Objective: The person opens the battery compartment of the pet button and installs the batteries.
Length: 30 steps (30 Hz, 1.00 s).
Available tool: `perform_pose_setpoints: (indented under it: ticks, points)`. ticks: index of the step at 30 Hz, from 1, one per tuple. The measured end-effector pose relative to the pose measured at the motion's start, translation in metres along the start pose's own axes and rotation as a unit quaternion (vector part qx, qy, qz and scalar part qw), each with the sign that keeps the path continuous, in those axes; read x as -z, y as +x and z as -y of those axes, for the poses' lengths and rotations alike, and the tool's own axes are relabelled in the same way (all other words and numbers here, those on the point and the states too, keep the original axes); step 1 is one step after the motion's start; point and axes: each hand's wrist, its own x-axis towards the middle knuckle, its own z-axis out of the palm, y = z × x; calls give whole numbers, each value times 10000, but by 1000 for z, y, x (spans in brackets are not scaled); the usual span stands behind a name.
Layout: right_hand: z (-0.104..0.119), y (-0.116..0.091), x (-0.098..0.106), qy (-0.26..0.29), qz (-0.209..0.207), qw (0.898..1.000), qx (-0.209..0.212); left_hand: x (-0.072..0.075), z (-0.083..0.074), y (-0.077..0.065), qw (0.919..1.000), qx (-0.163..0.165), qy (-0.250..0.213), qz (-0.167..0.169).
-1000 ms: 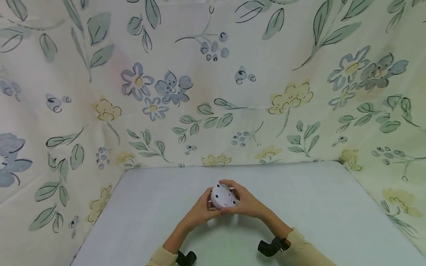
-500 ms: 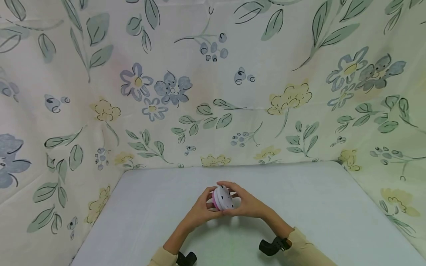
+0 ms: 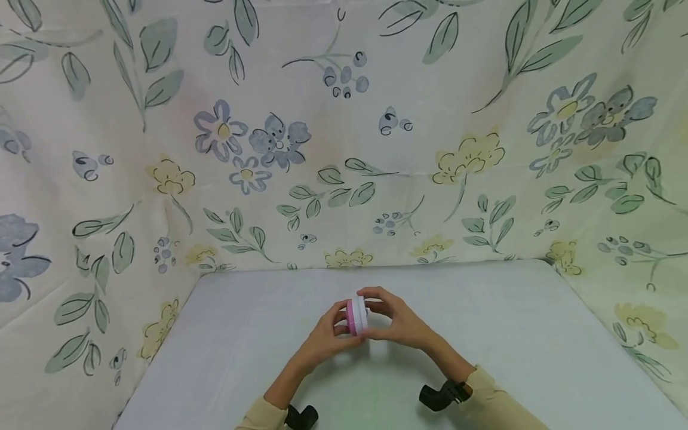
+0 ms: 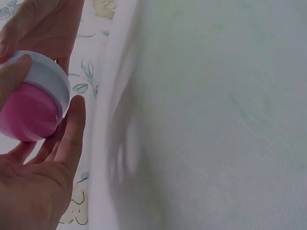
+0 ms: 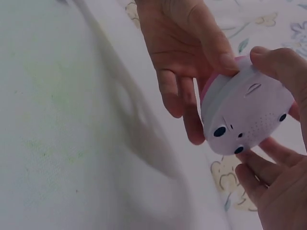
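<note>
Between both hands a round pink-and-white plastic device [image 3: 357,315] is held on its edge above the table. Its pink, ridged domed side [image 4: 29,111] faces the left palm. On the flat white side [image 5: 252,112], dark recessed holes, a cluster of tiny holes and a slot show in the right wrist view; its exact kind is unclear. My left hand [image 3: 322,339] grips it from the left, thumb on the near rim and fingers round the far part. From the right, my right hand [image 3: 402,323] holds the white rim between thumb and fingertips.
A white-covered table [image 3: 484,316] spreads out below the hands. Behind it and at the sides hangs a floral cloth [image 3: 344,131]. Black wrist cameras sit on the left wrist [image 3: 302,417] and right wrist [image 3: 442,396].
The device has turned: its holed white face pointed toward the head camera, and now it stands edge-on with the pink side showing at left. The right hand's fingers have shifted slightly on the rim.
</note>
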Motion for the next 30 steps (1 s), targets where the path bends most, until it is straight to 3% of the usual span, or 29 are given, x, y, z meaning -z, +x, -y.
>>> perform_pose_setpoints:
  ticks: [6,11,21,30]
  points:
    - [9,0,2,182,2,9998,-32,-1,2,2,9996,4,167,-208]
    - [-2,-4,7,238,123,9996,-101,0,5,1,9992,-146,254,-289]
    - [-4,-11,9,65,326,9980,-529,0,4,-3,9941,-466,499,-848]
    - [-9,-14,9,136,361,9972,-644,1,0,-3,9941,-493,627,-740]
